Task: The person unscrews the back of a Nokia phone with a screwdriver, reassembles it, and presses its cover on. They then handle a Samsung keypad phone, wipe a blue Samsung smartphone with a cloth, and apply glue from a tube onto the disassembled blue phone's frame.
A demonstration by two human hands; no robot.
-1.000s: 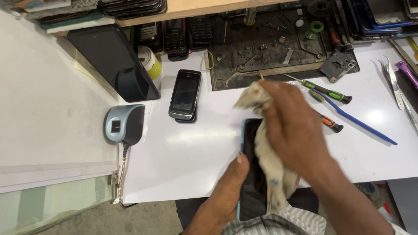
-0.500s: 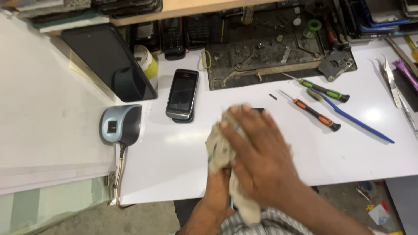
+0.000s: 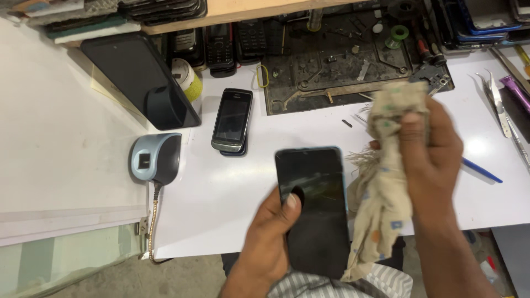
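My left hand (image 3: 265,243) grips the smartphone (image 3: 314,207), long axis pointing away from me; my right hand (image 3: 433,149), just right of it, clutches the cloth (image 3: 383,187).

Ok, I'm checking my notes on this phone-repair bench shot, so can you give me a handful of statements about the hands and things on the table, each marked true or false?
1. The left hand holds a black smartphone, thumb on its screen. True.
2. The right hand is empty. False: it grips a beige cloth.
3. The cloth is pressed flat on the smartphone's screen. False: it hangs beside the phone, to its right.
4. A small dark phone lies on the white table. True.
5. A grey scanner-like device sits left of that small phone. True.
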